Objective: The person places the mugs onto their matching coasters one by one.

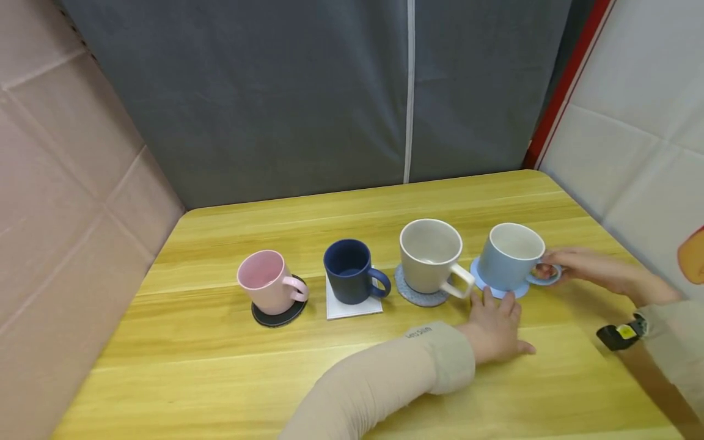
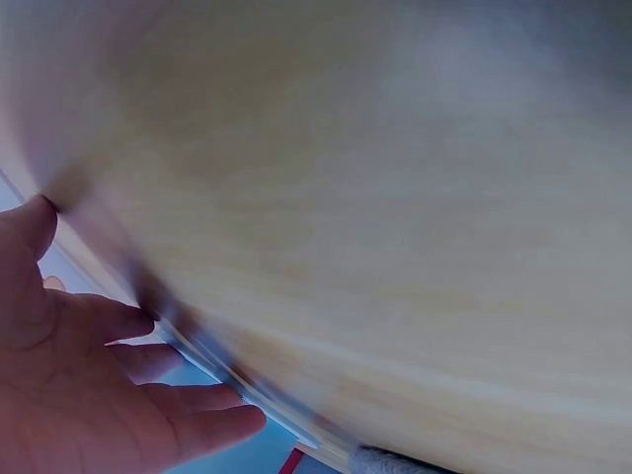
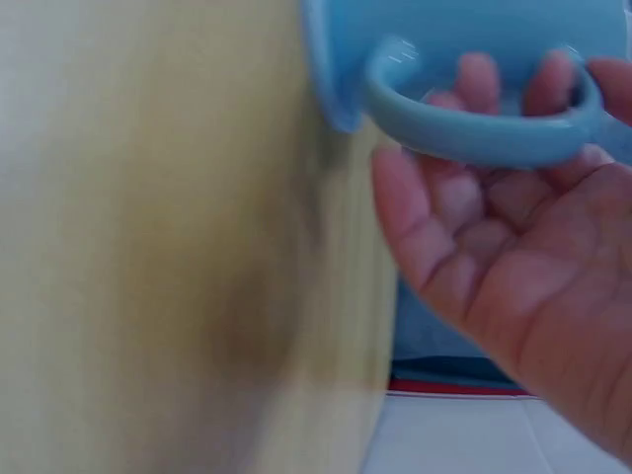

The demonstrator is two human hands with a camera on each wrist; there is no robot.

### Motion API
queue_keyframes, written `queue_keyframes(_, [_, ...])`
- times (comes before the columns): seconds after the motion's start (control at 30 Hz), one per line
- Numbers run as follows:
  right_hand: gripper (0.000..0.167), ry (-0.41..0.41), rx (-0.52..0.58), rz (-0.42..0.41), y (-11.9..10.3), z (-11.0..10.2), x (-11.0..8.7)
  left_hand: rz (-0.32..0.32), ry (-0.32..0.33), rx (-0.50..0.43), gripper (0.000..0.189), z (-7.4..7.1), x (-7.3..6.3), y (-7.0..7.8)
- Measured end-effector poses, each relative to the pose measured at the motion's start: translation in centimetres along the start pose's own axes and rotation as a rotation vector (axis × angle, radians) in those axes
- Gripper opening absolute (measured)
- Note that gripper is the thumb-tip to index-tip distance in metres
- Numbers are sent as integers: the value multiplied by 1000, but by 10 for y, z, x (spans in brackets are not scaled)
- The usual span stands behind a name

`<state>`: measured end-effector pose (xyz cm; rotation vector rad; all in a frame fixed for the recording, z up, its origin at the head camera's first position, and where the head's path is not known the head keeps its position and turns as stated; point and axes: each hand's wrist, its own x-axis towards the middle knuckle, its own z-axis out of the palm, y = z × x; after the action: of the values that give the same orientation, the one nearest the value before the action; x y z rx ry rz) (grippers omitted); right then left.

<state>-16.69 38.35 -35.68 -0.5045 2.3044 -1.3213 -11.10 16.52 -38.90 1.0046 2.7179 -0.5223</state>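
Note:
A light blue mug (image 1: 505,260) with a white inside stands upright on a round pale blue coaster (image 1: 519,292) at the right of the row. My right hand (image 1: 583,267) is at its handle (image 3: 484,136); in the right wrist view, fingers pass through the loop and curl about it. My left hand (image 1: 497,330) lies low in front of the coaster, fingers spread and fairly straight, with fingertips at the coaster's near edge. Just left is a cream mug (image 1: 426,266) with an angular handle, on a grey coaster (image 1: 423,298).
Farther left, a navy mug (image 1: 349,278) stands on a square white coaster (image 1: 354,310), and a pink mug (image 1: 269,293) on a black round coaster (image 1: 280,318). A grey curtain (image 1: 302,104) hangs behind the wooden table (image 1: 220,366); pale walls flank it.

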Motion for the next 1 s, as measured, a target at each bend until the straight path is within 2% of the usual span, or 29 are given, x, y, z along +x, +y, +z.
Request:
queue_keyframes(0.1, [28,61,-92,48,-3,-6,-4,9,-3,-10,75,0,0,-1])
queue_keyframes(0.17, [28,59,-110,52,-5,-8,-5,17,-3,-28,74,0,0,-2])
queue_keyframes(0.37, [30,27,-115,51,-7,-13,-8,61,12,-55,73,-1,-1,-1])
queue_keyframes(0.67, [25,73,-114,50,-6,-15,-8,122,32,-8,75,0,-8,2])
queue_keyframes(0.77, [24,105,-133,63,-5,-16,-9,143,42,-1,75,-1,-15,0])
queue_keyframes(0.87, [24,120,-148,98,-5,-18,-10,173,53,-41,74,-3,-25,-6])
queue_keyframes(1.0, [27,119,-158,137,-7,-19,-10,269,61,-48,74,-3,-42,-18])
